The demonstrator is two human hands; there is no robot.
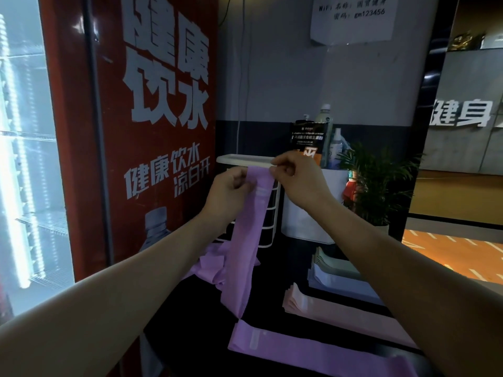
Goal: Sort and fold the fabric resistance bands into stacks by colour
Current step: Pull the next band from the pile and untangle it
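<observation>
A red drinks fridge (152, 131) stands at the left of the dark worktop (275, 300). A white wire rack (268, 213) behind holds nothing I can make out. Both arms reach forward and up. The left hand (227, 190) and right hand (296, 178) hold a purple band (250, 235) by its top corners, fingers clamped on it; it hangs down to the worktop. Loose purple bands (209, 268) lie left, a folded purple stack (313, 349) at the near edge, a pink stack (326, 308) and pale stacks (332, 270) right.
</observation>
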